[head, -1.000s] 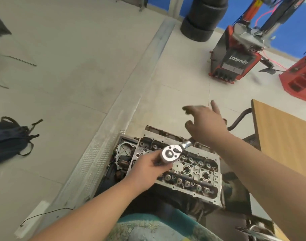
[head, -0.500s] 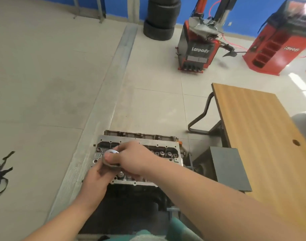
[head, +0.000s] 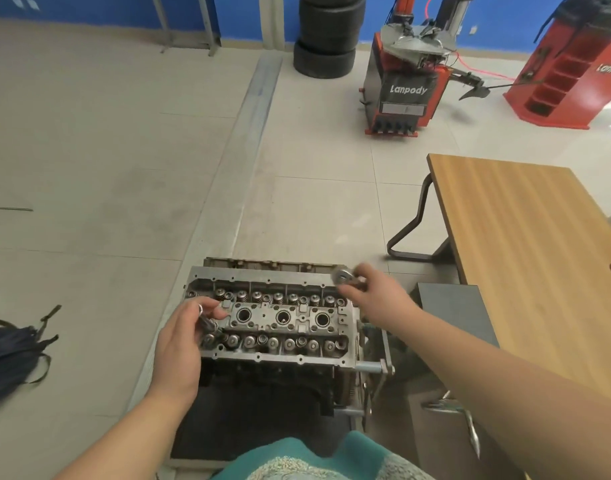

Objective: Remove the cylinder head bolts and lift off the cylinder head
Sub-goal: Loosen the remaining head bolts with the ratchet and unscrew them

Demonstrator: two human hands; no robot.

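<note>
The grey cylinder head (head: 273,318) lies on top of the engine block right in front of me, its valve springs and three round plug wells exposed. My left hand (head: 181,344) is over the head's left end and pinches a short dark rod (head: 207,323) with a shiny tip; whether it is a bolt or a socket piece I cannot tell. My right hand (head: 378,297) is at the head's far right corner and grips a chrome ratchet (head: 344,275). Its round head pokes out past my fingers and is blurred.
A wooden table (head: 526,237) stands to the right, with a grey stand plate (head: 453,313) beside the engine. On the far floor stand a red tyre changer (head: 404,95), stacked tyres (head: 326,39) and a red machine (head: 574,81). A dark bag (head: 9,355) lies at the left.
Half a second ago both hands were together over the head's left end at the ratchet. They have parted: the right hand carried the ratchet right, while the left holds the dark rod.
</note>
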